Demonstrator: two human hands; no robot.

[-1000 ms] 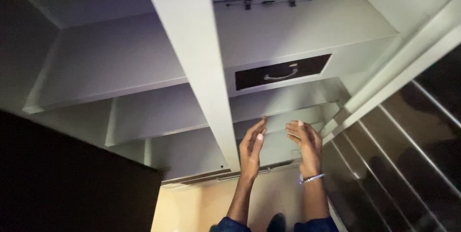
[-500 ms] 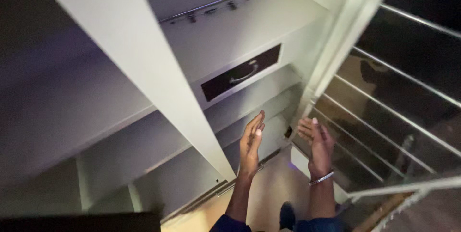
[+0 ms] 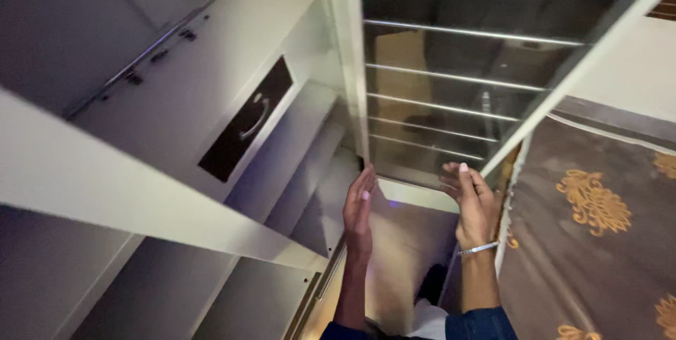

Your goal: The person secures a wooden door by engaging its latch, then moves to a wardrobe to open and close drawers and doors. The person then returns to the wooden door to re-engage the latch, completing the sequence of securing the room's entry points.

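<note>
Both hands were raised, palms facing, holding nothing. Left hand (image 3: 358, 208) hung near the sliding door (image 3: 451, 93), fingers (image 3: 366, 179) straight and together. Right hand (image 3: 473, 203) stood just apart, fingers slightly curled, bracelet (image 3: 477, 248) on wrist. Wardrobe (image 3: 211, 72) w/ dark drawer (image 3: 246, 120) lay left; patterned bedspread (image 3: 598, 227) right.

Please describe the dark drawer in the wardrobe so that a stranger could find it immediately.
Start from the open pale wardrobe left of the raised left hand. Under the shelf with the metal rail sits the drawer. It is the only dark panel among pale shelves, with a curved metal handle.
</note>
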